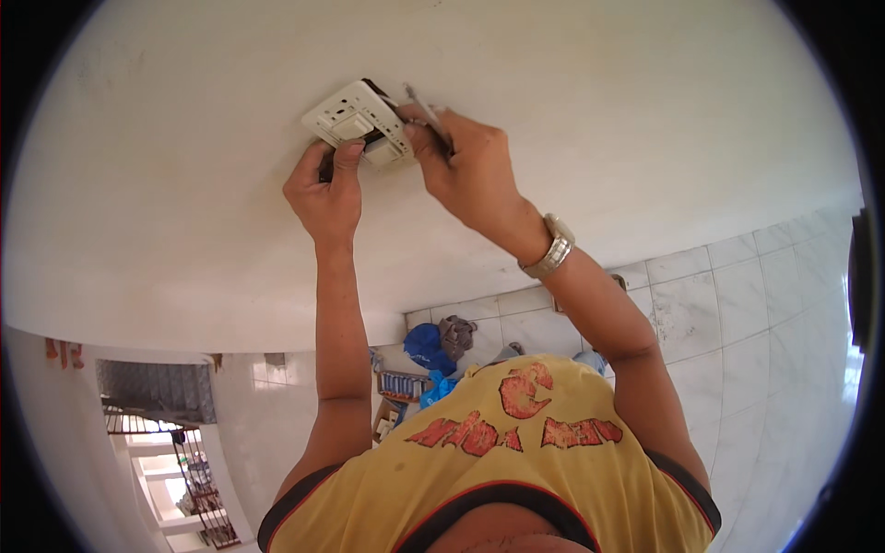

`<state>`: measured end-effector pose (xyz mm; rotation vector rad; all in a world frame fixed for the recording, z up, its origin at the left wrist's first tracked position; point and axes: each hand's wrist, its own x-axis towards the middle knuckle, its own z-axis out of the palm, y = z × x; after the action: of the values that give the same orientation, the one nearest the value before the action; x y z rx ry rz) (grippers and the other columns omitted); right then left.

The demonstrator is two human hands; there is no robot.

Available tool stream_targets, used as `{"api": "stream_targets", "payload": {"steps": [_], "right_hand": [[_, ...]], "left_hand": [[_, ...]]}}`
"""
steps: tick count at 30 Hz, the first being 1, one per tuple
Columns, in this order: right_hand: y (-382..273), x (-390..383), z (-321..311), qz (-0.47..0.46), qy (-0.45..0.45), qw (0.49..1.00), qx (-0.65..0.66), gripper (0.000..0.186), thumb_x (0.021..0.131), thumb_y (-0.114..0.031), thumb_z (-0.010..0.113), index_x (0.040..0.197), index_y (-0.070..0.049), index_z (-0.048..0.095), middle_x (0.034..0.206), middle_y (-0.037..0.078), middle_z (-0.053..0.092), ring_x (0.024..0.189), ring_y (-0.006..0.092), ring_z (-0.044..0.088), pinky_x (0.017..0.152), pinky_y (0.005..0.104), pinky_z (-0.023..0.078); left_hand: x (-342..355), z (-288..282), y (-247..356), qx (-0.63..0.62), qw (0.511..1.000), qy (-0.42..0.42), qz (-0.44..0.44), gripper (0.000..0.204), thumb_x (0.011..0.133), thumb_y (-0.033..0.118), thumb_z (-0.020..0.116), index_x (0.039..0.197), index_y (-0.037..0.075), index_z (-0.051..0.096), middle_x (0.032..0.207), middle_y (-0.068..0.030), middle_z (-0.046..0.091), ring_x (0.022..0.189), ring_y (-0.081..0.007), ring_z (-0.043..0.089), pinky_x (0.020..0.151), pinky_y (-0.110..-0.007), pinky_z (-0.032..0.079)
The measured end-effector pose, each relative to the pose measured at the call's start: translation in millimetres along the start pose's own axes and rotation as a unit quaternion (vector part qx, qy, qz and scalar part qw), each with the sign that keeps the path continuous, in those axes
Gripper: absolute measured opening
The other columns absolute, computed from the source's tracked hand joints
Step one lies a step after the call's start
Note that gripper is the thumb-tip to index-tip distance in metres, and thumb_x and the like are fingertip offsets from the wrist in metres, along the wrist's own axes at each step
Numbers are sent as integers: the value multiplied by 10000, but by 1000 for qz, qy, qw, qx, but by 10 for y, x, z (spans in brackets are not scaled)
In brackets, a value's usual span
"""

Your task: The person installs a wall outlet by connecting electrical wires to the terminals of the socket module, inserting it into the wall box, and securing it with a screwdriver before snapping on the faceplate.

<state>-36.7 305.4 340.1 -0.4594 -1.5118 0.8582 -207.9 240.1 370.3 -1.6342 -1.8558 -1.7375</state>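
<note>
A cream-white electrical switch plate stands tilted out from the pale wall, with small slots and holes in its frame. A rocker switch sits in it, beside a dark opening. My left hand is closed on the plate's lower edge, thumb in front and fingers behind. At the plate's right edge, my right hand is closed round a slim screwdriver, one end pointing up and left past the fingers. Its other end is hidden in the hand. My right thumb and fingertips are close against the plate; whether they grip it is unclear.
The smooth wall spreads around the plate. Below, on the tiled floor, lie a blue bag, a grey cloth and an open box of small items. A window with a grille shows at lower left.
</note>
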Motion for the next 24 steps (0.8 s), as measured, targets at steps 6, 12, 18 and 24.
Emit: {"api": "stream_targets", "payload": {"steps": [6,12,18,24], "right_hand": [[147,-2,-66,-23,-32,997,-69,207,901,-34,626,1071,15,732,715,215,649,570,360,597,560,407,484],[132,-60,-145,51,-130,989,-39,145,928,-112,639,932,19,701,678,180,652,568,312,616,603,397,499],[224,-162,133,-3,23,997,-74,241,921,-122,712,1071,54,643,676,138,689,579,237,676,550,346,516],[133,-98,99,8,1,994,-106,239,891,-128,745,967,57,613,627,151,663,526,284,659,521,381,516]], "left_hand": [[4,37,-85,33,998,-11,61,292,879,280,841,898,1,754,633,37,600,575,-45,453,531,-226,368],[-74,106,-42,33,998,33,42,329,866,309,848,857,-4,749,616,31,604,557,-56,472,531,-230,385],[-43,88,-6,53,996,63,40,370,849,353,858,835,-1,747,626,13,647,541,-69,488,526,-245,401],[91,-154,113,179,983,-36,20,495,775,468,889,718,16,693,519,-10,589,466,-90,467,473,-275,398]]}}
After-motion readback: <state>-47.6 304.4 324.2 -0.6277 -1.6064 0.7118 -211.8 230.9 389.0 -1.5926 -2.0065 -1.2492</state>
